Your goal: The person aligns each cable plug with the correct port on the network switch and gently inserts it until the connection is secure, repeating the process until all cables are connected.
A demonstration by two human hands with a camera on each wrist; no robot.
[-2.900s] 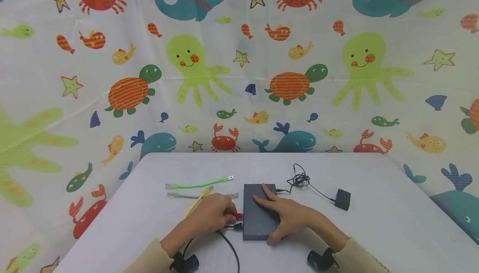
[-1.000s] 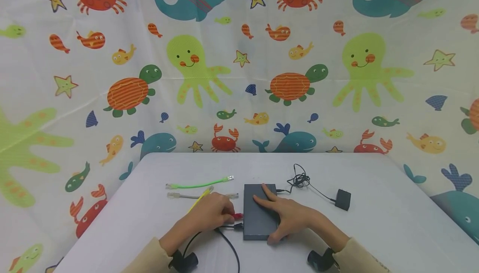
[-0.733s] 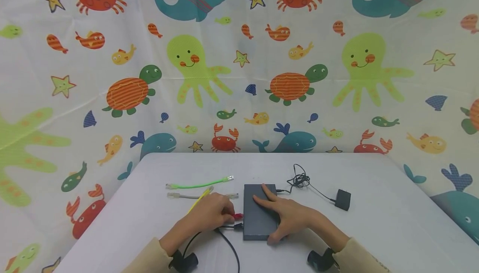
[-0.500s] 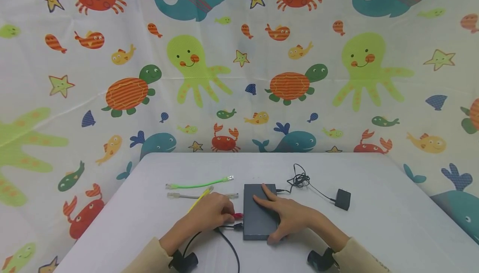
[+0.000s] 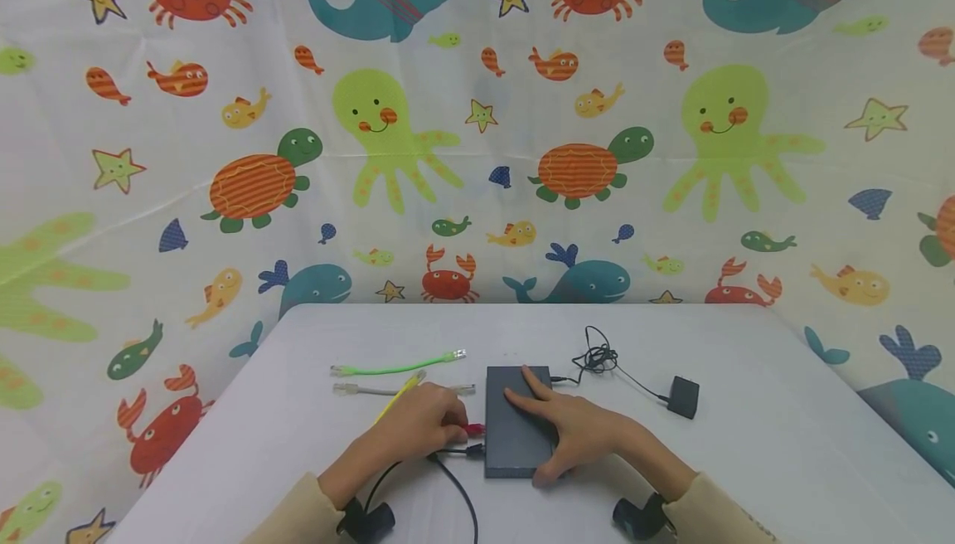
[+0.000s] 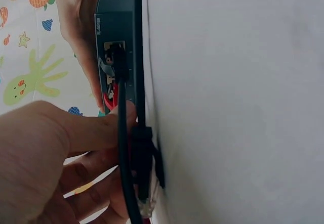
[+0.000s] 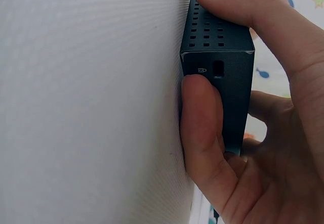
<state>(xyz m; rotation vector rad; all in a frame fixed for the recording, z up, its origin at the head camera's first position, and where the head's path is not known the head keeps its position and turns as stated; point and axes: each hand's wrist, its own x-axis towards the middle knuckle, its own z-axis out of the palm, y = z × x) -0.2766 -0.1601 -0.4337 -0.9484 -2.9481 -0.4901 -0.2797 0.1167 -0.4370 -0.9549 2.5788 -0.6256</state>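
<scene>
In the head view a dark network switch (image 5: 511,440) lies on the white table. My left hand (image 5: 421,424) pinches the red network cable (image 5: 475,429) at its plug, against the switch's left side. Just nearer, a black network cable (image 5: 474,450) is plugged into the same side; the left wrist view shows its plug (image 6: 119,62) in a port beside the red one. My right hand (image 5: 585,428) grips the switch from the right: fingers spread over the top, thumb on the vented near end, another finger against the slotted side in the right wrist view. My left fingers hide most of the red cable.
Green (image 5: 395,371), grey (image 5: 366,390) and yellow (image 5: 399,395) network cables lie left of the switch. A tangled black power cord (image 5: 597,357) joins the switch to an adapter (image 5: 682,397) at right. Behind the table hangs a sea-animal curtain (image 5: 477,138).
Over the last second both hands, the switch and the cables have stayed in place. Earlier, my left hand and the yellow cable shifted slightly. The curtain's left part has drifted left.
</scene>
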